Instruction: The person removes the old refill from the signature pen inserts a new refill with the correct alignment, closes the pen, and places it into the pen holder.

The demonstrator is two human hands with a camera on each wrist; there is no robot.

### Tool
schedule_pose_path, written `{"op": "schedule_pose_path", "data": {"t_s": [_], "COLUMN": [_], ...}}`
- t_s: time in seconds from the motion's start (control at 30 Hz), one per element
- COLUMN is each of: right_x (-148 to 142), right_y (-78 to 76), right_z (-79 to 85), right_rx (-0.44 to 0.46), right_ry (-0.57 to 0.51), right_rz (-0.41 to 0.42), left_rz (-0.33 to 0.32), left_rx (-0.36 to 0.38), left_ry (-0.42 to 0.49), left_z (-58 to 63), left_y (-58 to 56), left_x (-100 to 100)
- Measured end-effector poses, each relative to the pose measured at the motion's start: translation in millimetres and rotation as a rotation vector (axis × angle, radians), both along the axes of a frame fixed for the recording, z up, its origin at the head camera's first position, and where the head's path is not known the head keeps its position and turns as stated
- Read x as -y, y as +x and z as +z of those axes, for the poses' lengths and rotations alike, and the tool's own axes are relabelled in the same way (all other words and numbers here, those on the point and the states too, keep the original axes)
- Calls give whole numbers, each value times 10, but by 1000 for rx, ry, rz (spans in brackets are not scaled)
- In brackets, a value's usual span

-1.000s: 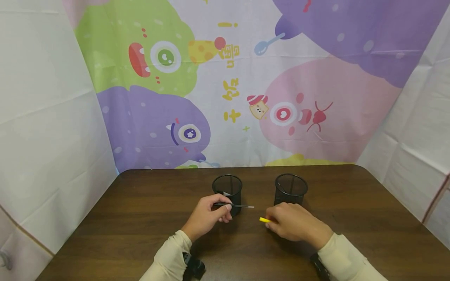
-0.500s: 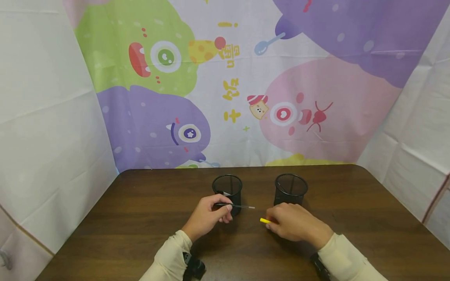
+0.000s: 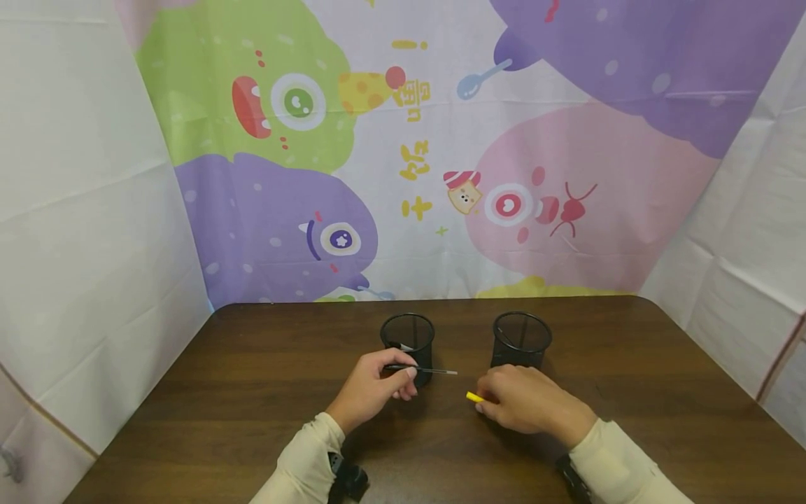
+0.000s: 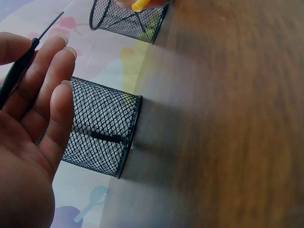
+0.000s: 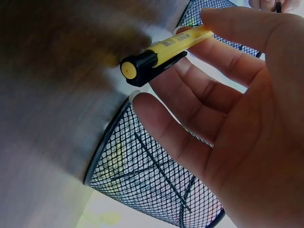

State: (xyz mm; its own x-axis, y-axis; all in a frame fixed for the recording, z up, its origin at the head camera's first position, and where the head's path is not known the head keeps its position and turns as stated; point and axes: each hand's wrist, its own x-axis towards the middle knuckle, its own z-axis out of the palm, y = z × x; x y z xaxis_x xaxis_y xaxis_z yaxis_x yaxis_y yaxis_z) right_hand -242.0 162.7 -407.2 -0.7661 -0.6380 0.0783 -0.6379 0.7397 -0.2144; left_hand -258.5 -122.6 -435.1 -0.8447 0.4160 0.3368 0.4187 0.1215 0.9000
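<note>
Beyond the yellow pen (image 5: 173, 49), two mesh cups (image 3: 518, 357) hold slim dark items (image 4: 108, 137).

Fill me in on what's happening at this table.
A person's left hand pinches a thin black tool, pointed toward the other hand. The right hand holds a yellow pen between its fingers. Two black mesh cups, the left cup and the right cup, stand upright on the brown table, one beyond each hand. Neither held item is in a cup at this moment.
</note>
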Motion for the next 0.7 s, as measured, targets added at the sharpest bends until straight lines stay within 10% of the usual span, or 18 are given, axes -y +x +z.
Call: {"op": "schedule_pose_path", "data": {"t_s": [0.7], "right_x": [-15], "right_y": [11], "right_z": [-2], "right_rx": [-38], "right_ry": [34], "right_rz": [15], "left_rz": [-5], "left_rx": [9], "left_ry": [-7], "left_z": [2], "left_y": [7], "left_x": [0]}}
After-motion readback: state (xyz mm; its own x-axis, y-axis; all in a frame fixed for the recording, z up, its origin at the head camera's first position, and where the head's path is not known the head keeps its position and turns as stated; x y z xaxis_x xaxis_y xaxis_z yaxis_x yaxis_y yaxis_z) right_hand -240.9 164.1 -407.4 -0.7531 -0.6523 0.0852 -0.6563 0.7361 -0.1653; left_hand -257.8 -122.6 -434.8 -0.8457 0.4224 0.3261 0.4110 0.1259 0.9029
